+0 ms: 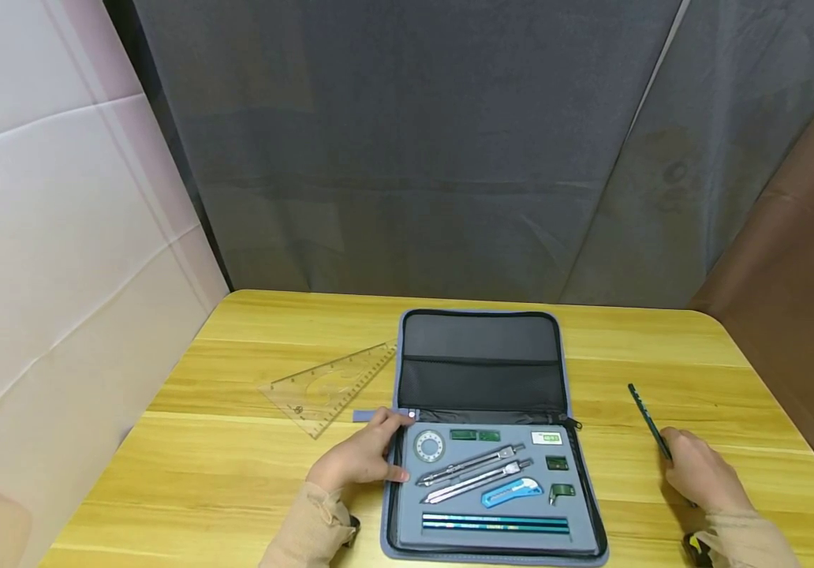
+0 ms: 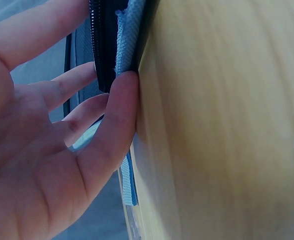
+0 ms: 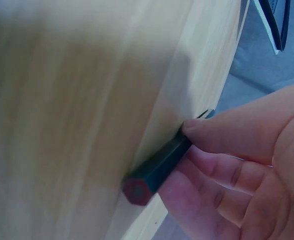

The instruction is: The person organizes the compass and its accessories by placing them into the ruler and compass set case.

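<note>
My right hand (image 1: pixel 701 473) pinches a dark green pencil (image 1: pixel 647 420) well to the right of the open case (image 1: pixel 570 379). From the head view my fingers hide the pencil's near end; the right wrist view shows that end (image 3: pixel 137 190), hexagonal with a reddish core, lying on the wooden table (image 1: pixel 251 465) with my thumb (image 3: pixel 226 132) pressed on top. The pencil's far tip shows only in the head view. My left hand (image 1: pixel 360 457) rests with fingers straight on the case's left edge; the left wrist view shows a fingertip (image 2: pixel 124 95) touching the black zipper band (image 2: pixel 101 40), blurred, nothing gripped. A clear set square (image 1: pixel 332 386) lies left of the case.
</note>
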`<state>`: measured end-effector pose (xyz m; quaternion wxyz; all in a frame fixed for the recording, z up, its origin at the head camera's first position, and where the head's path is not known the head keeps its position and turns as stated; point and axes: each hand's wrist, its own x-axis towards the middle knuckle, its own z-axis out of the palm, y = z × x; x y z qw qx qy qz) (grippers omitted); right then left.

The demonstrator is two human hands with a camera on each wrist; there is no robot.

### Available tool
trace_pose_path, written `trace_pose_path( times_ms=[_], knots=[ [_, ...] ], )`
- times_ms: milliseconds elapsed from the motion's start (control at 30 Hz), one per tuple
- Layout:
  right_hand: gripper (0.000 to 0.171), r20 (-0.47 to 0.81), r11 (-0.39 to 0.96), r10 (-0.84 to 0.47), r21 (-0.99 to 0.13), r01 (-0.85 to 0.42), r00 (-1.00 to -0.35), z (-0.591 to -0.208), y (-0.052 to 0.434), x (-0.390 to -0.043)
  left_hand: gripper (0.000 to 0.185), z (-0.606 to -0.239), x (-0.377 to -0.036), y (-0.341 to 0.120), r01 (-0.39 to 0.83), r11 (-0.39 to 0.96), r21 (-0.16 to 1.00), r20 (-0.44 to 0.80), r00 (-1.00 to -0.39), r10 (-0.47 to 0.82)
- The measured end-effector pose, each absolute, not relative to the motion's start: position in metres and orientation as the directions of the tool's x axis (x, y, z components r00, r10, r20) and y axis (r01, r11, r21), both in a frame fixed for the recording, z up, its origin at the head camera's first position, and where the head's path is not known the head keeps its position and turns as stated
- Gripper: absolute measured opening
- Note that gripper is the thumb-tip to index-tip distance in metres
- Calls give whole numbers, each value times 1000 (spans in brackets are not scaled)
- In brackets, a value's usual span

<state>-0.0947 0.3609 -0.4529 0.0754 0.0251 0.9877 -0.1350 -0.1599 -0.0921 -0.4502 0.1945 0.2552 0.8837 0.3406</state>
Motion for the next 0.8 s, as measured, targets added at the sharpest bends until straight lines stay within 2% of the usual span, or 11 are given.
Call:
trace_pose_path(
  times_ms=[400,800],
  knots=[
    [40,-35,973,11,-230,19,-999,-444,355,-89,67,-451,-160,-92,326,638,698,-166,-793,587],
    [38,86,973,-46,-223,-65,-995,-431,330,-86,67,-452,-161,-93,341,631,697,-154,-788,596]
  ],
)
